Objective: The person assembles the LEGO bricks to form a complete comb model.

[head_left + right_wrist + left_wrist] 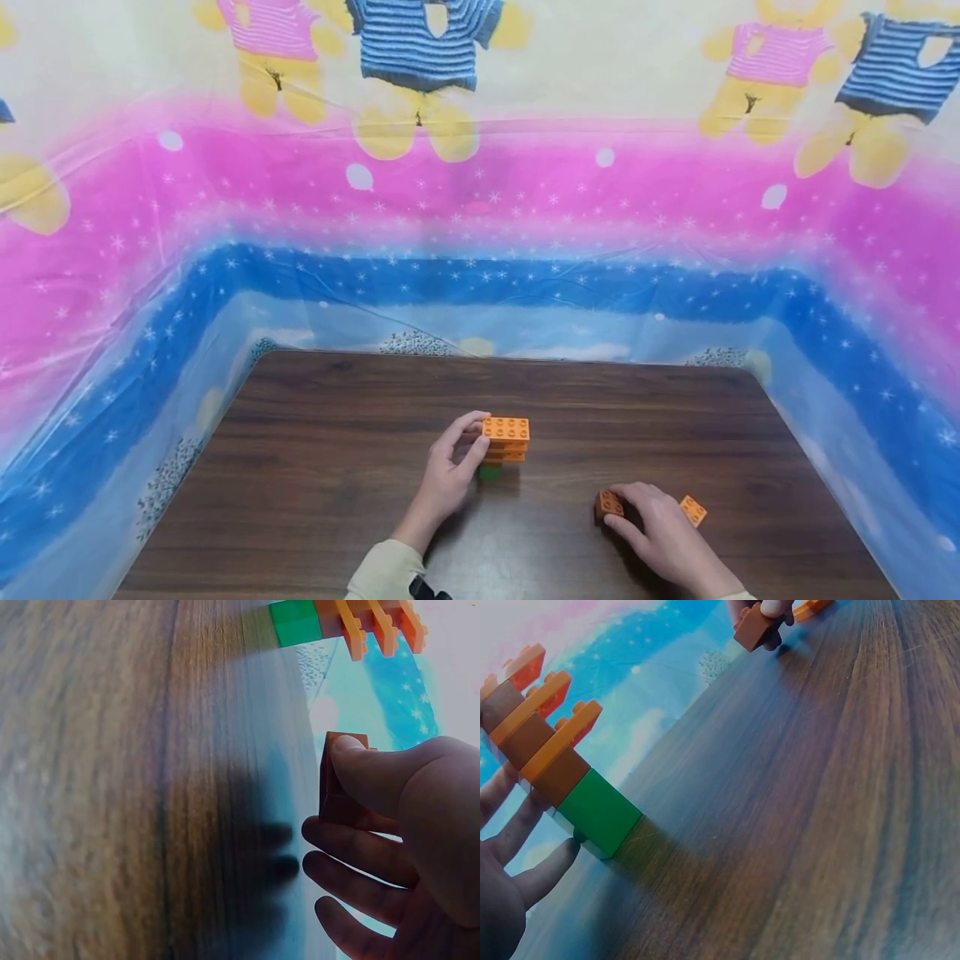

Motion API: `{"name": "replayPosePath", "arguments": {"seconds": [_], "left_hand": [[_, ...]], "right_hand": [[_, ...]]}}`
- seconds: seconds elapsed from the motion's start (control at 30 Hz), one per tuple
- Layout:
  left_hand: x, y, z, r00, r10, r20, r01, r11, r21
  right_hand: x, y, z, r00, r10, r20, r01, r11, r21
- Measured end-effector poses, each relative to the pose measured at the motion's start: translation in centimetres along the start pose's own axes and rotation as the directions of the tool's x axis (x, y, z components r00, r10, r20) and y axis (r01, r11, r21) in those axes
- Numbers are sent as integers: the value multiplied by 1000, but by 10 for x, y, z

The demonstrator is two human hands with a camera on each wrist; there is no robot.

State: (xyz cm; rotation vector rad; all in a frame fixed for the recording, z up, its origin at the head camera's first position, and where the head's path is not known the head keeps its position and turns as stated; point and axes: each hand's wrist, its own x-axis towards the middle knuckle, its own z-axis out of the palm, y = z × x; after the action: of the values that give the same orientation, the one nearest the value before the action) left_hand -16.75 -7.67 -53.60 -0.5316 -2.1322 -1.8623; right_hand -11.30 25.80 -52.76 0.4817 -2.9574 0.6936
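A tower of toy building bricks (pixel 506 429) stands on the table in the head view. Its base is a green brick (pixel 600 814); above it brown bricks alternate with three long orange bricks that jut out to one side. My left hand (pixel 444 477) grips the tower from its left, thumb in front and fingers behind. To the right, my right hand (pixel 662 531) pinches a small brown brick (pixel 611 503) between thumb and fingers, a little above the tabletop in the right wrist view. Its other fingers (pixel 356 870) are loosely bent below the brick.
A small orange brick (pixel 694 510) lies on the table just right of my right hand. The dark wood-grain table (pixel 337 417) has rounded far corners. A printed cloth (pixel 480 275) with bears and snowflakes hangs behind it and along both sides.
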Motion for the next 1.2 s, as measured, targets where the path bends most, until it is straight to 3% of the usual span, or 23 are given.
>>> {"name": "replayPosePath", "arguments": {"seconds": [0.3, 0.8, 1.2], "left_hand": [[2, 0, -1, 1000, 7, -2, -7, 1000, 3], [0, -1, 0, 1000, -9, -7, 10, 1000, 9], [0, -2, 0, 1000, -6, -8, 6, 1000, 7]], "right_hand": [[1, 2, 6, 983, -121, -138, 123, 992, 2], [8, -3, 7, 990, -18, -137, 29, 997, 73], [27, -20, 0, 962, -105, -253, 129, 988, 82]]}}
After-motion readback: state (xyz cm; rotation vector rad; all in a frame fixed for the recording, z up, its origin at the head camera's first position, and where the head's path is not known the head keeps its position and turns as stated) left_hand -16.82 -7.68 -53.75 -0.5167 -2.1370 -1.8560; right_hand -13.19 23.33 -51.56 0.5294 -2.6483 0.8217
